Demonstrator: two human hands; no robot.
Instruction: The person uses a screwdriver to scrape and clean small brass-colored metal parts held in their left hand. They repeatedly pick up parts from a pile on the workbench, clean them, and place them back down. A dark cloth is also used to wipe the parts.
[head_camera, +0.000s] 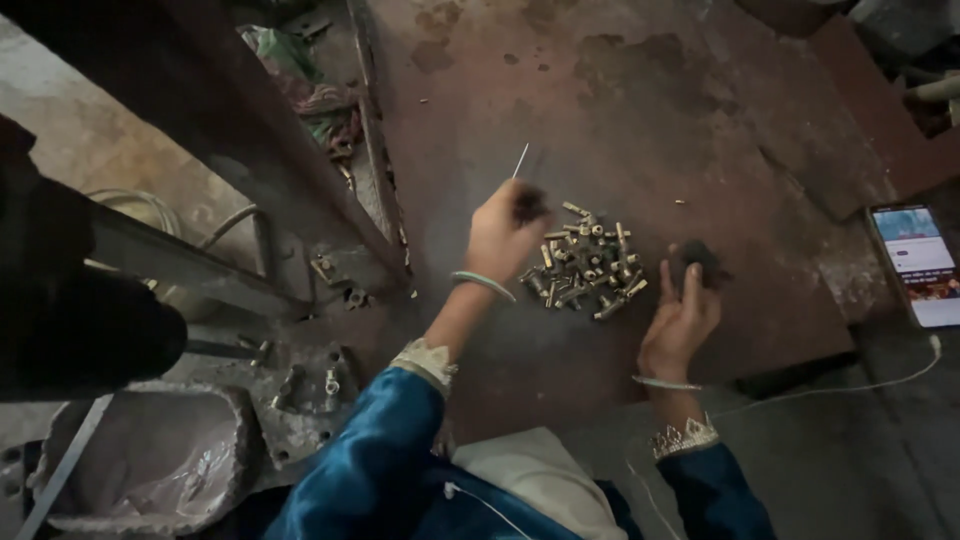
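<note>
Looks like sorting or assembly work: the left hand (503, 235) is pinched shut on a small dark part (528, 204) with a thin wire (520, 160) sticking up from it, just above the pile of small brass fittings (585, 264) on the rusty worktop (660, 110). The right hand (680, 320) is half open beside another dark piece (703, 262); can't tell if it's gripping it. My guess is that the next pick needs a careful pinch. There's a phone (918, 264) with its cable (850, 388) to the right and a metal frame (300, 170) on the left.

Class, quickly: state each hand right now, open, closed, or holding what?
Left hand: closed on a small dark piece with a thin pale rod, above the heap of small brass metal parts.
Right hand: half open, fingertips on a small dark lump.
</note>
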